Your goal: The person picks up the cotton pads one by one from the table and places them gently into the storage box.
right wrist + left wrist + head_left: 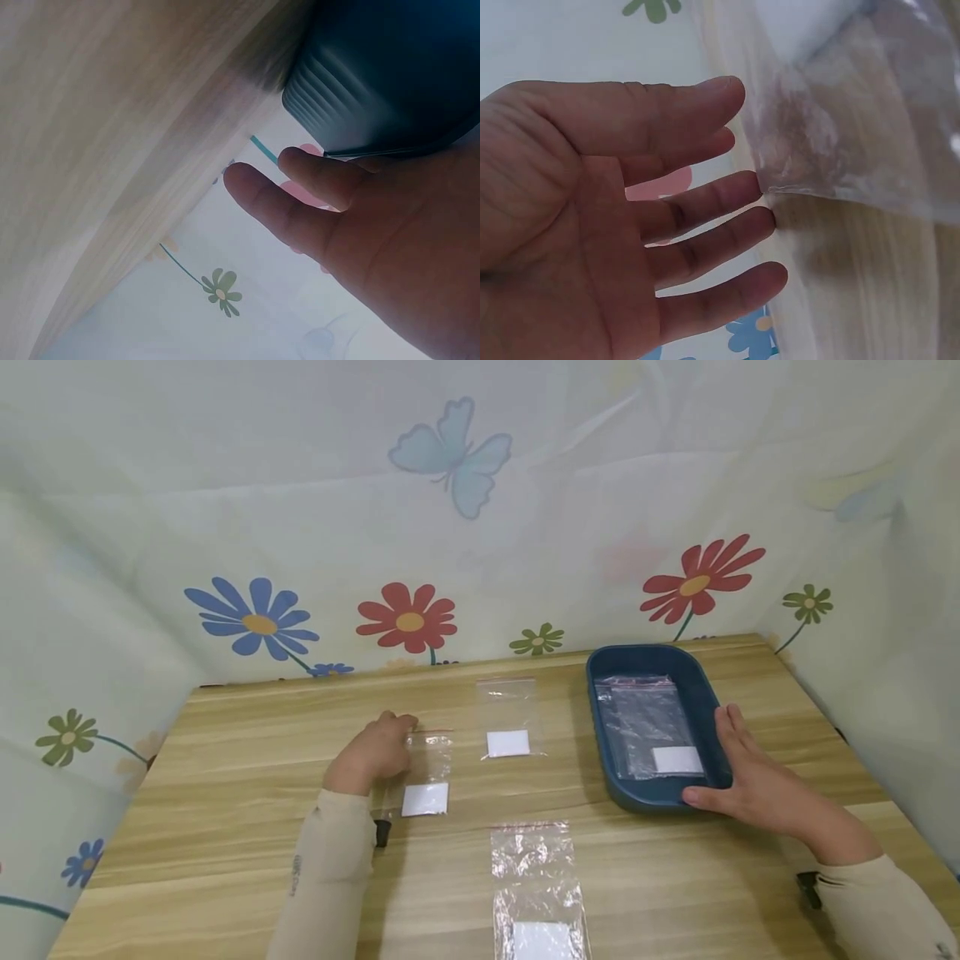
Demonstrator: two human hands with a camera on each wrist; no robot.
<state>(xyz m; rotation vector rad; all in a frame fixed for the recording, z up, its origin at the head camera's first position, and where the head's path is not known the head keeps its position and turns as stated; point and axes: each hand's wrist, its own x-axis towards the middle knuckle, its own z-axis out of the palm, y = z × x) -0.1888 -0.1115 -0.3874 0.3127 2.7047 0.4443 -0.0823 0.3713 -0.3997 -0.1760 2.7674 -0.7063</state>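
Observation:
My left hand [375, 747] reaches to the upper left corner of a clear zip bag [431, 764] with a white label. In the left wrist view its fingers [716, 199] are spread and nearly straight, the tips right at the edge of the clear plastic [855, 142]. My right hand [765, 789] rests against the near right corner of a dark blue tray [622, 797], thumb at the front rim and the other fingers extended along the right side. Inside the tray lie clear zip bags [641, 722], overlapping, a white label showing.
Another labelled zip bag [510, 714] lies at the back middle of the wooden table [247, 810]. One more zip bag [534, 877] is at the front, cut off by the frame. A flower-printed curtain [315, 510] hangs behind the table and along its sides.

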